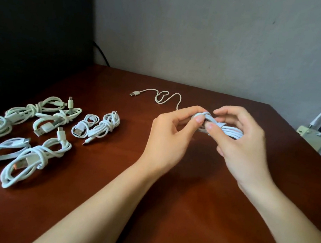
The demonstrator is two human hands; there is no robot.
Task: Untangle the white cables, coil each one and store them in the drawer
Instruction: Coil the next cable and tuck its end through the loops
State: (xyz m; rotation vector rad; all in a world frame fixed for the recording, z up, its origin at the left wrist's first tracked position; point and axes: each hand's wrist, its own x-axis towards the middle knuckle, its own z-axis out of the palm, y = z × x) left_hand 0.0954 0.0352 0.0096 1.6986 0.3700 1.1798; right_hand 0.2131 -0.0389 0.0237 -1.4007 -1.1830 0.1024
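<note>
Between both hands, just above the table's middle, sits a part-coiled white cable (229, 131); L hand (170, 137) pinches its wrapped end w/ thumb + forefinger, other fingers curled under; R hand (242, 144) curls round the bundle's loops from the right, thumb pressing on the wrap; the hands nearly touch. Cable's loose tail leaves behind the L hand, wiggles back across the brown wooden table (184, 216) and ends in a USB-A plug (134, 93) lying flat, well apart from the hands. Far left on the table lie several coiled white cables (36, 158), each tied w/ its own wrap, close together, well apart from the held one. Right edge: beige wall box (311, 138) w/ cords, against the grey wall (207, 35).
</note>
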